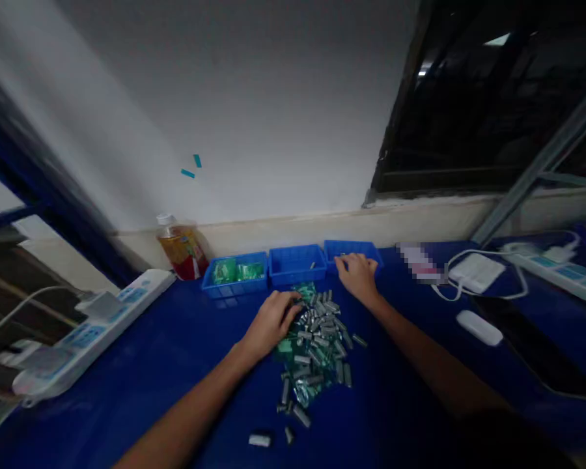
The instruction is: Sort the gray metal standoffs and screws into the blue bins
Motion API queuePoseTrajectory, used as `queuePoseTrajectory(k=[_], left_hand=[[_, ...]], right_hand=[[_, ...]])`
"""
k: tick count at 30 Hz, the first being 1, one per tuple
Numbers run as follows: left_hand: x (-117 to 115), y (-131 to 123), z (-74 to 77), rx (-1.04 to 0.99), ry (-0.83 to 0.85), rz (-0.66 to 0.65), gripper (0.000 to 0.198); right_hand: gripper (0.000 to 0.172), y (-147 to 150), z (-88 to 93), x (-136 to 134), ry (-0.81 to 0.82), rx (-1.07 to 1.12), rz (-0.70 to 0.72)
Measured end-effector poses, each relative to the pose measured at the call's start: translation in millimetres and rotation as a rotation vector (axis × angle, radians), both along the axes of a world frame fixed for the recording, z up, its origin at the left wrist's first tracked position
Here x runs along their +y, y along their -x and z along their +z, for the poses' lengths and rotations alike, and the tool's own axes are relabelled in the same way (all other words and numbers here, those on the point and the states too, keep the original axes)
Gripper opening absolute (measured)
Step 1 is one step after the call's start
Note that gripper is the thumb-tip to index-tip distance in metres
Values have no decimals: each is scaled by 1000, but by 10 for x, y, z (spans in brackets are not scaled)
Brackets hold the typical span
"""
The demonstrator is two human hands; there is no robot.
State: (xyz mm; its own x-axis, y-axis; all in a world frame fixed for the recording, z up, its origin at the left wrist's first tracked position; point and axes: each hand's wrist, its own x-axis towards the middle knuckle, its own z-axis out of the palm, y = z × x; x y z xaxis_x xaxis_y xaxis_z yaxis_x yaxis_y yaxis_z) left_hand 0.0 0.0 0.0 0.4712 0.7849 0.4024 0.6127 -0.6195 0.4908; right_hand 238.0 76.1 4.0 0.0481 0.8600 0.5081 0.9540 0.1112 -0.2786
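A loose heap of small grey metal cylinders (322, 326), mixed with green plastic packets (286, 346), lies on the blue table. At the heap's upper left edge my left hand (272, 319) rests with thumb and fingers bent and apart, fingertips by the pieces. My right hand (357, 275) is over the right blue tray (359, 247), its fingers curled together; whatever they hold is hidden. The middle blue tray (295, 273) has a small light piece in it. Green packets fill the left blue tray (235, 288).
A bottle with amber contents (181, 247) stands against the wall. Power strips (97, 332) lie at both sides. To the right are a white charger with cable (476, 272), a white oblong object (479, 327) and a dark flat device (532, 345). A white piece (260, 440) lies in front.
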Motion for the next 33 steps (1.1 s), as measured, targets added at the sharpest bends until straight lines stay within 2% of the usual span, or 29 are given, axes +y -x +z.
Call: queuePoseTrajectory(k=[6,10,13,16,18,22,29,33], left_hand=[[-5,4,24,-45,-48,-4,13],[-3,1,39,-61,-42,6,12],[-29,0,76,-84,-41,7,12],[-63,6,107,-105,-58,-15,13],[-79,13,112,-122,-76,-28,14],[-94,25,99,-147,-97,-23,14],[-97,23,93,-165,-127,-43,22],[-101,22,104,-137,-148,-67,15]], right_hand=[[27,-100,-61,-76,-22,41,73],[25,-59,51,-227,-134,59,125],[23,120,195,-499,-198,23,311],[20,353,275,-799,-130,-41,553],[16,475,267,-923,-79,-75,621],[9,567,187,-956,-67,-78,631],[14,548,140,-911,-90,43,605],[18,561,146,-935,-70,69,634]])
